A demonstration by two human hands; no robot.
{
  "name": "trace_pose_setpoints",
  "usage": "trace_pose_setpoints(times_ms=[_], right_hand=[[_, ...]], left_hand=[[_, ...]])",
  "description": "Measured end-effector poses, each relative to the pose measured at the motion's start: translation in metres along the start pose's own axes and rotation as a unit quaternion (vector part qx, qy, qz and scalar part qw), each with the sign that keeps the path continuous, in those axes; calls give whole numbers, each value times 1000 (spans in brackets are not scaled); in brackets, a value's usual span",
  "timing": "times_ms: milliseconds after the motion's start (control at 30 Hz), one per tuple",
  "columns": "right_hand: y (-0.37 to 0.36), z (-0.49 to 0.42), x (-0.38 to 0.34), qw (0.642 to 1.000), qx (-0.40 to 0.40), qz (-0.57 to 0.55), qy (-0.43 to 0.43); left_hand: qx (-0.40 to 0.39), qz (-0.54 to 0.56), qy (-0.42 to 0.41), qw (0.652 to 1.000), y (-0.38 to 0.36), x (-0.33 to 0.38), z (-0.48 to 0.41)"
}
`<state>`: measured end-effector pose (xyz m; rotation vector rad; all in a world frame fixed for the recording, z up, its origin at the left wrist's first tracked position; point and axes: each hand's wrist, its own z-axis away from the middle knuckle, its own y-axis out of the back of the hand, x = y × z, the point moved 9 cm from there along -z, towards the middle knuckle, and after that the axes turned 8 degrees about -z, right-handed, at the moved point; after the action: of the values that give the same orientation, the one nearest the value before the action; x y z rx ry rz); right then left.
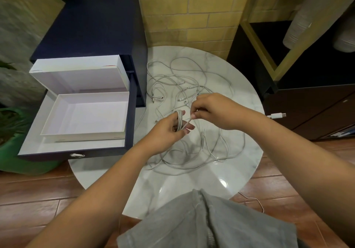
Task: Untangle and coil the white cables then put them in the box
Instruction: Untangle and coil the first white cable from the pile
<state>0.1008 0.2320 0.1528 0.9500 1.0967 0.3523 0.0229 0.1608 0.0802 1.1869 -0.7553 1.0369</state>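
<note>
Left hand (169,130) around coiled white cable (180,120)

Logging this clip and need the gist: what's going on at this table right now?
A person is coiling one white cable: the left hand holds several loops wound around its fingers, while the right hand pinches the free strand beside them. The remaining white cables lie tangled on the round white marble table. The open white cardboard box, in a dark blue drawer, holds no cable yet.
</note>
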Motion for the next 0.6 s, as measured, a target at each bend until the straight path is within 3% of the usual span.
trace_pose_setpoints(times_ms=[200,500,600], right_hand=[[11,3,7,999,48,-5,-3],[10,12,12,999,34,-35,-21],[13,14,15,991,49,-115,-44]], left_hand=[[-15,122,2,992,1,12,3],[-13,150,48,987,1,18,6],[-32,152,46,987,-3,22,8]])
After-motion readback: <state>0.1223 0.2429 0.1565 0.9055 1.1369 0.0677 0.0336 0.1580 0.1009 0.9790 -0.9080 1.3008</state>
